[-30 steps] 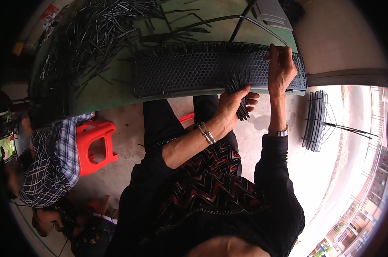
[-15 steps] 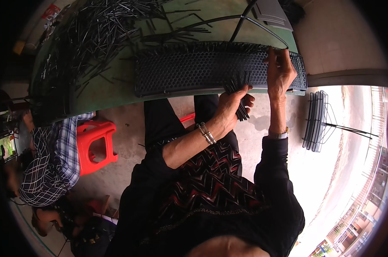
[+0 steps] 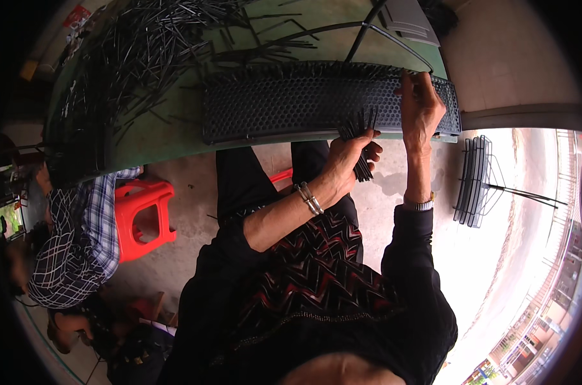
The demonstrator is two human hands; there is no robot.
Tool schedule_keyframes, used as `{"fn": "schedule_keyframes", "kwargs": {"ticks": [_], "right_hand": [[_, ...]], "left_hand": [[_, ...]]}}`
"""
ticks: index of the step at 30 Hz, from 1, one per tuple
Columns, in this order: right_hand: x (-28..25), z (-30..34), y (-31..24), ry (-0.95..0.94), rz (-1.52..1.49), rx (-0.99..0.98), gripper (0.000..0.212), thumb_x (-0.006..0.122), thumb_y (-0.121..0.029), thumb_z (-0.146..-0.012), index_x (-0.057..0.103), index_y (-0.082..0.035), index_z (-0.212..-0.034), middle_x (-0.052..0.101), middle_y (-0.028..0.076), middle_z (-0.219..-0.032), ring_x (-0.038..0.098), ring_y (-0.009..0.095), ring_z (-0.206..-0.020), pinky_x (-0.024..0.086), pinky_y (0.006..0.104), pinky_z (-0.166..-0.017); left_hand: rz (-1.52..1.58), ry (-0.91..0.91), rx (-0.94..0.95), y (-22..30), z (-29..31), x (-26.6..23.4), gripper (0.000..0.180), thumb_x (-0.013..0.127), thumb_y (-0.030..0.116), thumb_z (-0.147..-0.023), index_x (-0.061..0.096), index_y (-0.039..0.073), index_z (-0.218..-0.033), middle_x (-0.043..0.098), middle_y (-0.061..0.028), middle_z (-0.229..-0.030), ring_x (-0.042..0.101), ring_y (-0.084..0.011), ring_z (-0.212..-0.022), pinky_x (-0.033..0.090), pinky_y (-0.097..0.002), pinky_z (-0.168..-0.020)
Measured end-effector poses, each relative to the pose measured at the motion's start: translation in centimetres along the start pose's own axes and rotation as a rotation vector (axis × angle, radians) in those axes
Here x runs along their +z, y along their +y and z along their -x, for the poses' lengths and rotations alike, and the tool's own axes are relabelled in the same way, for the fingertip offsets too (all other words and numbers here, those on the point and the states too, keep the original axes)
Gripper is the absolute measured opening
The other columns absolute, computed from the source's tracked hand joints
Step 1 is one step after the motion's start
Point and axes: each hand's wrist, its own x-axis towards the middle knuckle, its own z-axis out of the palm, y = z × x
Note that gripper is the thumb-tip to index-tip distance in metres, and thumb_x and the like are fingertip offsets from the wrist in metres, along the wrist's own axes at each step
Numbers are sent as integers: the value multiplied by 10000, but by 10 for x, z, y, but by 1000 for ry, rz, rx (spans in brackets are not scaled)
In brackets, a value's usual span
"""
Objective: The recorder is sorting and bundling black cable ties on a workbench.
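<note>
A long black panel full of small round holes (image 3: 291, 106) lies along the near edge of the green table, with a row of short black strips standing along its far side. In my left hand (image 3: 352, 157) is a bundle of thin black strips (image 3: 360, 128), held just in front of the panel's near edge. My right hand (image 3: 422, 112) is over the panel's right end, fingertips pinched together at the far row of holes. Whatever is between those fingertips is too small and dark to make out.
A heap of loose black strips (image 3: 156, 51) covers the left of the green table (image 3: 175, 144). A bent black metal rod frame (image 3: 361, 29) reaches over the panel. Left on the floor stands a red stool (image 3: 146, 221), beside a person in checked clothing (image 3: 72, 250). A wire rack (image 3: 476, 183) is at right.
My right hand has dipped very slightly at the panel's right end, fingertips still pinched. My left hand keeps the bundle of strips in nearly the same place.
</note>
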Motion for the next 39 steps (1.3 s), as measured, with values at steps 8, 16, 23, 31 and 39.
{"fn": "schedule_keyframes", "kwargs": {"ticks": [8,16,23,31,39], "right_hand": [[13,-8,9,-89,81,9,162,675,-220,-869,604,-75,-868,664,91,-743,632,187,-642,485,310,-607],[5,-5,12,-192,197,-20,207,603,-285,-913,656,-85,-899,658,89,-792,636,241,-672,476,336,-610],[-29,13,14,-821,-401,314,199,600,-169,-907,636,27,-913,617,51,-737,581,121,-657,468,273,-597],[-48,-5,14,-567,-497,433,175,591,-109,-906,628,47,-976,671,94,-826,658,145,-719,530,264,-679],[-21,-31,20,-68,-141,60,164,533,-108,-951,622,5,-1029,704,90,-811,690,138,-747,539,264,-716]], "left_hand": [[8,-22,-8,0,-2,1,203,634,247,-902,682,54,-948,669,-68,-742,610,-133,-612,448,-275,-537],[-13,-21,3,1,-2,5,221,628,246,-908,669,44,-988,677,-74,-780,642,-145,-658,468,-274,-569],[-62,-58,10,1,-2,4,207,657,251,-881,664,59,-959,681,-70,-778,657,-149,-679,479,-296,-544],[-41,-49,-55,4,-1,7,296,588,342,-938,608,127,-1140,673,-83,-1015,662,-215,-863,560,-375,-731],[-11,-85,-104,-10,-13,10,273,559,308,-957,596,76,-1097,658,-129,-998,659,-232,-893,581,-405,-752]]}}
